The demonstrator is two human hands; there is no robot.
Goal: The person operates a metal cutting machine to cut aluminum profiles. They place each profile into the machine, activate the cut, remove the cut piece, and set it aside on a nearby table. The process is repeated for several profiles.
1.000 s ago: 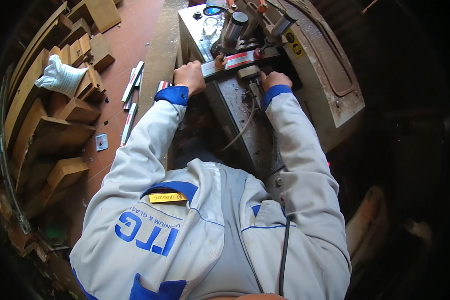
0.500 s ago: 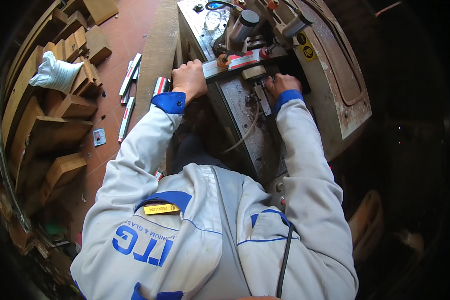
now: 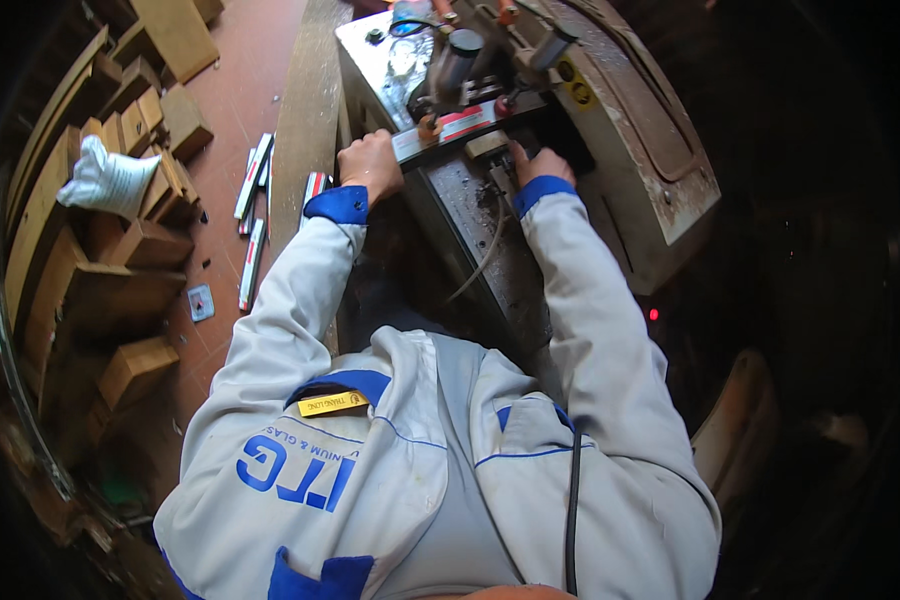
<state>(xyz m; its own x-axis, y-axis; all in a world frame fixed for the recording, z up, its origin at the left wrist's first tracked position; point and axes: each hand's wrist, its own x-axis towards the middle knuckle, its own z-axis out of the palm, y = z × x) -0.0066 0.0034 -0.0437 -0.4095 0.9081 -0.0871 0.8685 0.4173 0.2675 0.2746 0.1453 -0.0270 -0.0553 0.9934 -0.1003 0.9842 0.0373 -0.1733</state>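
White/red profile (image 3: 462,122) lies under 2 clamps (image 3: 457,60) on machine bed (image 3: 457,190); L hand (image 3: 370,163) curled round its L end, R hand (image 3: 543,168) by small block (image 3: 487,145), grip can't tell. Poss. twist if L hand tugs unevenly w/ clamps loose.

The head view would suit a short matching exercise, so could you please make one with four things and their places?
Things:
1. left hand
2. right hand
3. white sack
4. yellow tag

Places:
A. on the stacked wooden pieces
B. at the left end of the labelled profile
C. at the blue-flapped chest pocket
D. beside the beige block

Pairs: 1-B, 2-D, 3-A, 4-C
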